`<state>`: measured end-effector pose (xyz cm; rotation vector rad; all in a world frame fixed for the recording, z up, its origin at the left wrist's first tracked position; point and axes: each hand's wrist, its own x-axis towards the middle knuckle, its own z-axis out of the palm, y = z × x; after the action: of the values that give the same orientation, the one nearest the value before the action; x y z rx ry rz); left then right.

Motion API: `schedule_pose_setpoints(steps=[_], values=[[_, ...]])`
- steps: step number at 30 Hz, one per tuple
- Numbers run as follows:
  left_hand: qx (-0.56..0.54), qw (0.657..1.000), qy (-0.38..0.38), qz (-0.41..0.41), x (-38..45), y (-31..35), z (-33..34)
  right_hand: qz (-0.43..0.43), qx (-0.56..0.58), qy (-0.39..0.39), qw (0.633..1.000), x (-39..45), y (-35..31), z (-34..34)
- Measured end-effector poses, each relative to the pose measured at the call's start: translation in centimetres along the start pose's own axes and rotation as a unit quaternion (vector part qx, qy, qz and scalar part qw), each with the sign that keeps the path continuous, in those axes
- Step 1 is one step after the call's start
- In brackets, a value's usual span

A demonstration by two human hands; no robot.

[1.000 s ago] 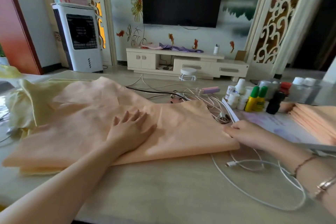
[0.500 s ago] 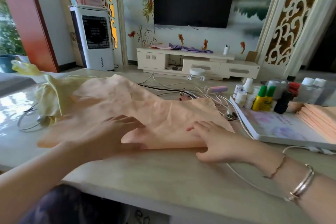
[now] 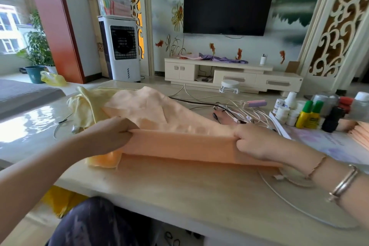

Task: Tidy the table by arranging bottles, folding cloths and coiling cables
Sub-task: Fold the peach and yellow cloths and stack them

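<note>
While your left hand [image 3: 114,136] and right hand [image 3: 252,142] each pinch one end of the near folded edge, the peach cloth [image 3: 159,114] is lifted off the worktop [image 3: 189,191] along that edge, its far part still lying on the surface. Both hands are clenched on the fabric, fingers curled over the fold, most likely so the edge stays taut and straight for carrying it over to make the next fold. A yellow cloth [image 3: 85,104] lies bunched to the left of the peach cloth and partly beneath it, so it probably waits its turn. To the right of the peach cloth a tangle of white cables [image 3: 245,114] lies uncoiled, and one white cable [image 3: 289,201] loops across the worktop below your right wrist. Further right of the peach cloth stands a cluster of bottles [image 3: 307,114], and beyond them, at the picture's edge, a stack of folded cloths [image 3: 359,132], apparently the finished pile this one will join.
</note>
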<state>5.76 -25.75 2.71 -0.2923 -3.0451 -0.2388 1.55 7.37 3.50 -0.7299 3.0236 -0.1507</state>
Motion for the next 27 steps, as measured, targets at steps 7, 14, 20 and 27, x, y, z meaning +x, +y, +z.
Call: schedule_pose_setpoints(steps=[7, 14, 20, 27], values=[[-0.004, 0.992, -0.098, -0.079, 1.7, -3.3, 0.7, 0.053, -0.025, -0.1, 0.993, 2.7, 0.3, 0.5], [0.074, 0.988, -0.085, -0.11, 4.5, -4.4, -0.6, 0.092, -0.15, 0.018, 0.984, 6.1, 0.7, 3.1], [-0.029, 0.98, -0.119, -0.16, 5.4, -6.6, -0.8, 0.101, -0.18, 0.048, 0.977, 7.1, 1.0, 4.8], [-0.269, 0.917, -0.053, -0.291, 3.1, -7.9, -1.0, 0.066, -0.14, 0.116, 0.981, 7.5, -0.2, 5.3]])
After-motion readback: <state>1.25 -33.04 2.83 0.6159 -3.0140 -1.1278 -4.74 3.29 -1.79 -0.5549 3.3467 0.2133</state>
